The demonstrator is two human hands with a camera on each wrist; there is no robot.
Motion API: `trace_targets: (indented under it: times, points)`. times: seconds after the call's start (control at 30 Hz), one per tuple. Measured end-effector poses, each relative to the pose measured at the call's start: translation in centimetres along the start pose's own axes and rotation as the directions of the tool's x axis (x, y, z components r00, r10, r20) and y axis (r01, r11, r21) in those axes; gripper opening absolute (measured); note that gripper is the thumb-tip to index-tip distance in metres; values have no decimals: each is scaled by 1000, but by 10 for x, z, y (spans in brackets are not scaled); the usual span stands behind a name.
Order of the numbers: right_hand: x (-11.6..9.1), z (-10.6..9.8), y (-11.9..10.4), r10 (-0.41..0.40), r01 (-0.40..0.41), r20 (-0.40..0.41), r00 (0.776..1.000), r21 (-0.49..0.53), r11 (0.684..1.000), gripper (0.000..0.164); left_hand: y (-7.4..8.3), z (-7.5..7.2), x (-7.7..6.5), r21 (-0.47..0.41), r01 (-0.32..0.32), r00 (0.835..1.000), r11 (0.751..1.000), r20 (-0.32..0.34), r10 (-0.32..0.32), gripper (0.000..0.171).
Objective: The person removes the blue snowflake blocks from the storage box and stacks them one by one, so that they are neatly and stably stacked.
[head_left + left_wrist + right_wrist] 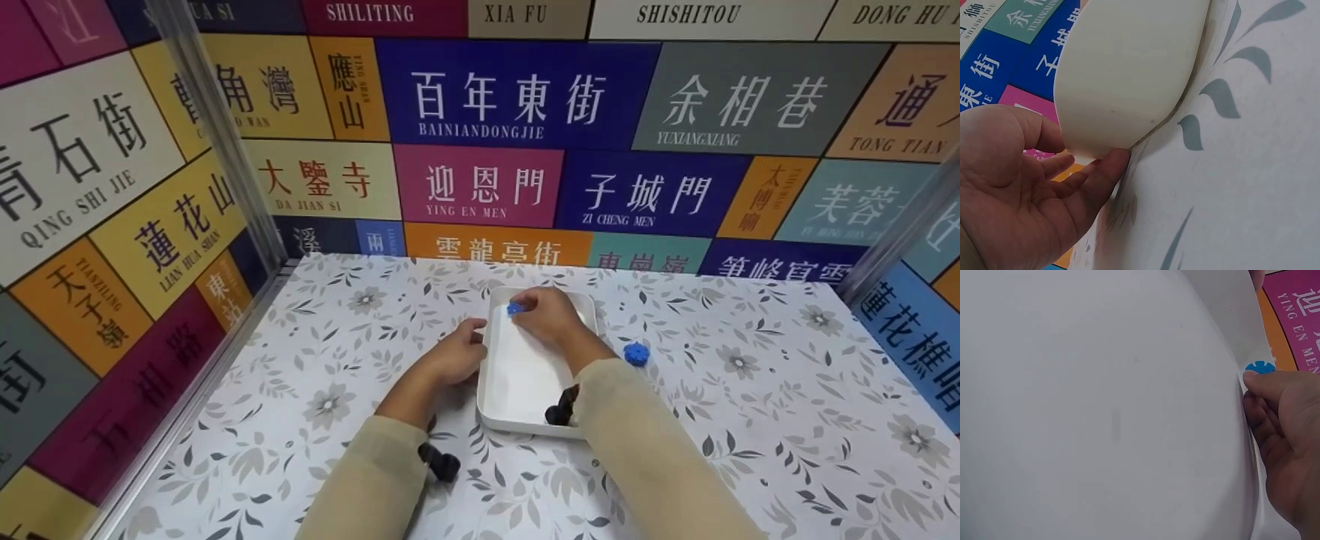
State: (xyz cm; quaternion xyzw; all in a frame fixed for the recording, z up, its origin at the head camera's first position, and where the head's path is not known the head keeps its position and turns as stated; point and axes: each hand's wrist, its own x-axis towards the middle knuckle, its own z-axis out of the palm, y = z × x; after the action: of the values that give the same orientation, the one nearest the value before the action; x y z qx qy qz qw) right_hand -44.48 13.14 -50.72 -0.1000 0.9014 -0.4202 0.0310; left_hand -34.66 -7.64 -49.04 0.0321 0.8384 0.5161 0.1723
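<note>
A shallow white tray (517, 382) lies on the table between my hands. My right hand (551, 315) reaches over its far end. Thumb and fingers pinch a small blue snowflake disc (1260, 367), notched along its edge, close to the tray's wall. My left hand (454, 352) is at the tray's left side. In the left wrist view its thumb meets the rim and a fingertip touches the base of the outer wall, so it holds the tray there. On the table to the right of the tray sits a blue notched piece (636, 354), perhaps several discs together.
A floral-patterned cloth (739, 364) covers the table. Behind it stands a wall of coloured street-name panels (517, 94). Transparent upright edges (225, 142) stand at the left and right. A black wrist device (441, 462) shows at the left sleeve, another (561, 409) at the right.
</note>
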Motion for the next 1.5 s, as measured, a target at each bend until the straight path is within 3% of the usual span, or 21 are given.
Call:
trace_targets:
  times: [0.23, 0.47, 0.6, 0.77, 1.13, 1.37, 1.5]
  points:
    - [3, -9, -4, 32, -26, -38, 999, 152, 988, 24, 1, 1, 0, 18, -3, 1000, 1000, -12, 4, 63]
    - [-2, -27, -20, 109, -99, -11, 994, 323, 941, 26, 1, 0, 0, -4, 16, 1000, 1000, -6, -16, 63]
    - [-18, -39, -30, 139, -129, 7, 990, 410, 903, 27, 0, 0, -1, -1, 19, 1000, 1000, -14, -19, 63]
    - [-49, -55, -34, 162, -119, -49, 986, 481, 869, 30, 0, 1, -2, -1, 41, 999, 999, -13, -41, 63]
    - [-108, -98, 9, 292, -175, -131, 948, 553, 815, 36, -1, 2, 0, -4, 44, 999, 999, -22, -44, 62]
    - [-133, -126, 43, 298, -170, -173, 939, 519, 838, 42, 0, 2, 1, -4, 53, 998, 999, -20, -53, 61]
    - [-139, -132, 69, 316, -163, -196, 928, 550, 819, 41, 1, 2, 0, -1, 58, 998, 998, -13, -58, 61]
